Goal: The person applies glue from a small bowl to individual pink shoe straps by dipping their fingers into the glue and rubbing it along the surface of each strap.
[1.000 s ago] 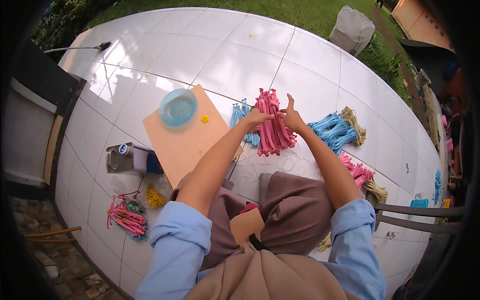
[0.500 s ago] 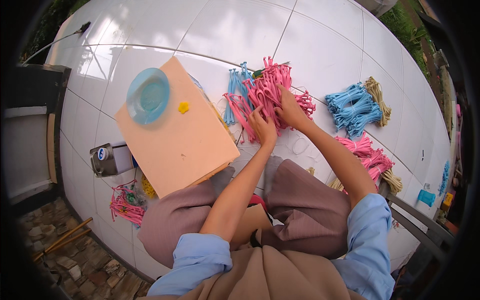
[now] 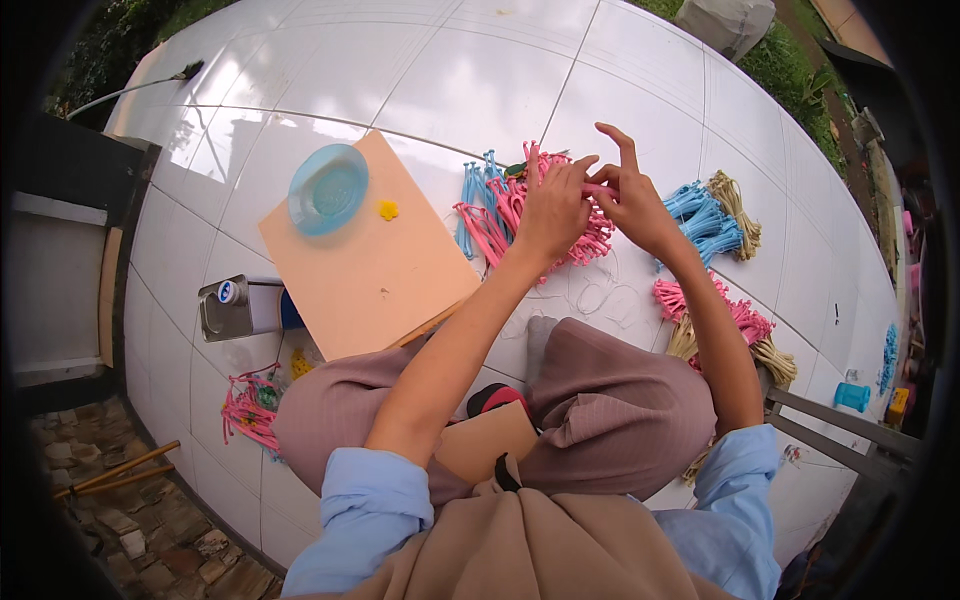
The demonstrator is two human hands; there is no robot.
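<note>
A pair of bare hands met at twelve o'clock from the wearer, over a pink pile (image 3: 590, 242) of soft strips on a tile floor (image 3: 470, 90). The right hand (image 3: 632, 203) pinched a pink strip (image 3: 599, 190), its index finger raised toward eleven. The left hand (image 3: 553, 208) touched the strip's other end, but whether its fingers had closed could not be told. The visible length of that strip ran roughly from nine to three, bridging the hands.

The pile's strands fanned mostly from eleven to five. The left hand was nearer, covering the pile's middle; contact there could not be told. At nine o'clock from the left hand lay a blue bundle (image 3: 467, 215); at three from the right, another blue bunch (image 3: 703, 228).
</note>
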